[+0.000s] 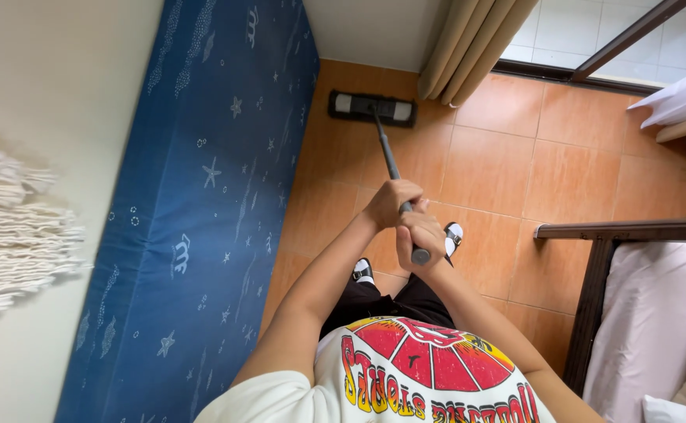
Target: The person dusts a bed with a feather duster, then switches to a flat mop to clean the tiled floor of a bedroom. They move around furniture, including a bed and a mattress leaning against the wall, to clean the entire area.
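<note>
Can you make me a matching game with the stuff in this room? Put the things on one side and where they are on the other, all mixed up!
Things:
1. mop head
2. blue mattress
3. curtain
4. mop handle

Places:
A. hanging at the top, beside the glass door
B. gripped by both hands, left hand and right hand
C. flat on the orange floor tiles near the wall
D. standing on its edge along the left wall

Pairs: 1-C, 2-D, 3-A, 4-B

A matt grey metal mop handle [386,153] crosses smooth, faintly glossy orange floor tiles [515,157] beside the printed blue cloth mattress [202,196].
</note>
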